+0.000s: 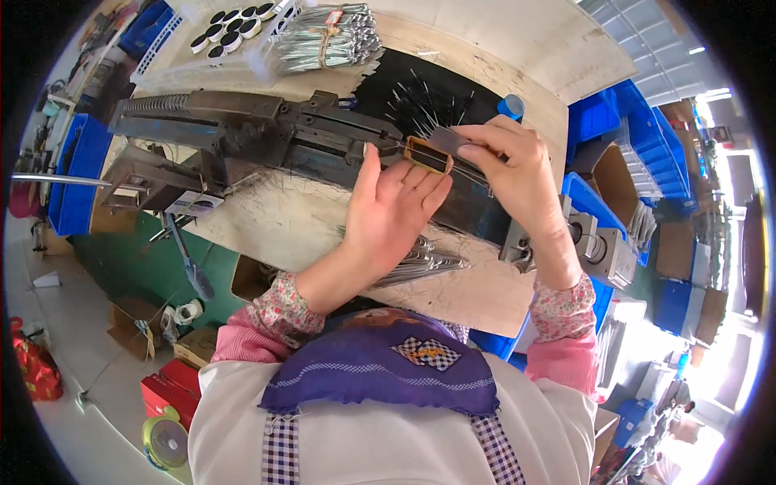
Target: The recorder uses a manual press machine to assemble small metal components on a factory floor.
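I am holding my left hand (392, 206) palm up, thumb standing clear, fingers extending together; their tips are touching the box (429, 157), which is sitting between my hands beside the machine (323, 137). My right hand (509, 162) is arching palm down, thumb and fingers pinching the grey plate (447, 141) against the box's upper right.

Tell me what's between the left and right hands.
Head view: a small yellow-edged, box-shaped piece at the fingertips of the left hand, then a flat grey piece pinched in the right hand. Not bare.
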`<state>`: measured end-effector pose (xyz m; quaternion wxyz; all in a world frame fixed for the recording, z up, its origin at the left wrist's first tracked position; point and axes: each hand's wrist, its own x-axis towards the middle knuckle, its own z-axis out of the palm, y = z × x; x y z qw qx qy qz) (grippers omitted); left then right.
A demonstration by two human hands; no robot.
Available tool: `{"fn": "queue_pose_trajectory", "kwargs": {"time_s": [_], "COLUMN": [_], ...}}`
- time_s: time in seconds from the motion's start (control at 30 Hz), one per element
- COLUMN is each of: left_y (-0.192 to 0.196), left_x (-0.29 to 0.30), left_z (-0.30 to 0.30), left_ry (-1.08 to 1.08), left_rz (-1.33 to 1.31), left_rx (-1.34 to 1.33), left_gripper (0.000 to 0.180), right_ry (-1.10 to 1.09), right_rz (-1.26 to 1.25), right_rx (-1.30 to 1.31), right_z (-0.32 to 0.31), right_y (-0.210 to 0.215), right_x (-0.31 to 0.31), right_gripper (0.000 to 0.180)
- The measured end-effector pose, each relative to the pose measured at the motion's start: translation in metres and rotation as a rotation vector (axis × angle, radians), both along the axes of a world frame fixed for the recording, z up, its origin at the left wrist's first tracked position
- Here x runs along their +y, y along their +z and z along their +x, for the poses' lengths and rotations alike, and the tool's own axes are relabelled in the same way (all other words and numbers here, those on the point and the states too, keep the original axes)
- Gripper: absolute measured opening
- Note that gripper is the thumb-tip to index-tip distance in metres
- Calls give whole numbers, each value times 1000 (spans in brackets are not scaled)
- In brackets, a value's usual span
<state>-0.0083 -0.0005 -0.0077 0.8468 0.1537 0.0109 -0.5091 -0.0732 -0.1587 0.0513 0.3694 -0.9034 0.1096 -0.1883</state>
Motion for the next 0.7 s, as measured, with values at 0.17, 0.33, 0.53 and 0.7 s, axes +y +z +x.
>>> {"fn": "queue_pose_trajectory", "kwargs": {"time_s": [0.17, 0.33, 0.53, 0.7], "left_y": [3, 7, 9, 7], "left_x": [0, 0, -1, -2], "left_z": [-5, -2, -1, 1], "left_ry": [51, 64, 69, 52], "left_rz": [4, 12, 22, -6], "left_rx": [-50, -82, -72, -54], "left_gripper": [72, 70, 69, 69], "right_ry": [86, 115, 114, 116], "right_rz": [-213, -356, -393, -388], "right_rx": [47, 1, -2, 7], "right_z": [8, 11, 3, 4], "right_y": [-10, -6, -5, -1], "right_x": [2, 2, -2, -2], "right_gripper": [13, 13, 13, 12]}}
